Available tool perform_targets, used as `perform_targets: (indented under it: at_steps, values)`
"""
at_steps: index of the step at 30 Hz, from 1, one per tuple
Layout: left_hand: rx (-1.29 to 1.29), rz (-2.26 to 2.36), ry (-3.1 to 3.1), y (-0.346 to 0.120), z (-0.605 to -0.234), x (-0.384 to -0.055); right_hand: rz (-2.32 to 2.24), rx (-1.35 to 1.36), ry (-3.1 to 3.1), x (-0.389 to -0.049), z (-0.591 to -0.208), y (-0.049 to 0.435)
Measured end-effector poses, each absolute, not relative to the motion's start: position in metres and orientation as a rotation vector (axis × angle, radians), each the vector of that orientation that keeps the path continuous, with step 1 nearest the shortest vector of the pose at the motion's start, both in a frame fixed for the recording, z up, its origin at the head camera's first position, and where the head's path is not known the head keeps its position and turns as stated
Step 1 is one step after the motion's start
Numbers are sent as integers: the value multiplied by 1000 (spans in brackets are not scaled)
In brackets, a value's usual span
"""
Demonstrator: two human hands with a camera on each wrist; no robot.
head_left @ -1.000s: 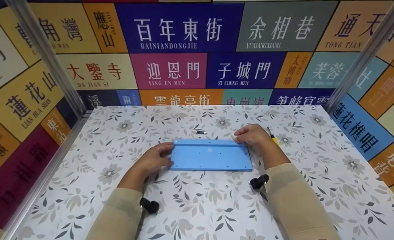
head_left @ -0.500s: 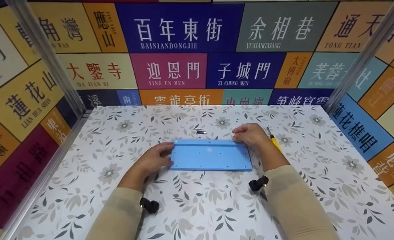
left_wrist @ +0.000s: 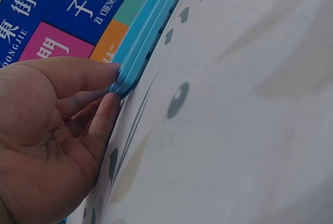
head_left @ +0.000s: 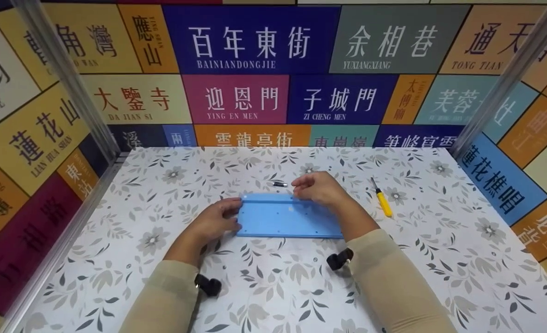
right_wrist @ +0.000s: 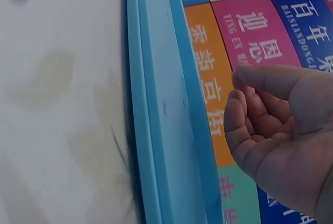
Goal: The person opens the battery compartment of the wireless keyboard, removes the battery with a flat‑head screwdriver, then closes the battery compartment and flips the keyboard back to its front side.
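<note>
A flat rectangular light-blue panel [head_left: 269, 219] with small holes and a raised strip along its far side lies on the table. My left hand [head_left: 211, 222] pinches its left end between thumb and fingers; the left wrist view shows that hand [left_wrist: 57, 125] at the panel's corner [left_wrist: 125, 75]. Over the panel's far edge is my right hand [head_left: 320, 188], fingers loosely curled. Nothing shows between the thumb and fingers of this hand [right_wrist: 281, 125] in the right wrist view. Small shiny metal pieces [head_left: 279, 184], too small to identify, lie just beyond the panel, near the right fingertips.
A yellow-handled screwdriver [head_left: 383, 202] lies to the right of the panel. The table [head_left: 264, 291] has a white floral cover. Panels with printed signs [head_left: 250, 41] stand behind and at both sides, with clear corner posts [head_left: 509, 78].
My right hand has moved left along the panel's far edge, from its right corner toward the small metal pieces. The screwdriver is now fully uncovered. My left hand has stayed on the panel.
</note>
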State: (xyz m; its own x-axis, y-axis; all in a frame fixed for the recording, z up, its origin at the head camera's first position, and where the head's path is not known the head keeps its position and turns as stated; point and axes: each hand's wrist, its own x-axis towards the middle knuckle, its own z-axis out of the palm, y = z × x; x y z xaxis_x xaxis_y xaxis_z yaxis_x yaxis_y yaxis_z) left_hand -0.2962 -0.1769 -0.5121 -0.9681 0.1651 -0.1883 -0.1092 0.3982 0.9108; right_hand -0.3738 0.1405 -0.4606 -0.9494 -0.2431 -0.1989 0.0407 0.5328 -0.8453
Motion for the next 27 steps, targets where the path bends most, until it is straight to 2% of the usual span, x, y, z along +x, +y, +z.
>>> perform_targets:
  at_steps: [20,27]
  values:
    - [3,1551,2415,-177,-510,-296,-1273,-438,2566,-382,-476,78]
    - [18,1573,2412,-177,-513,-297,-1188,-420,2574,-383,-480,68]
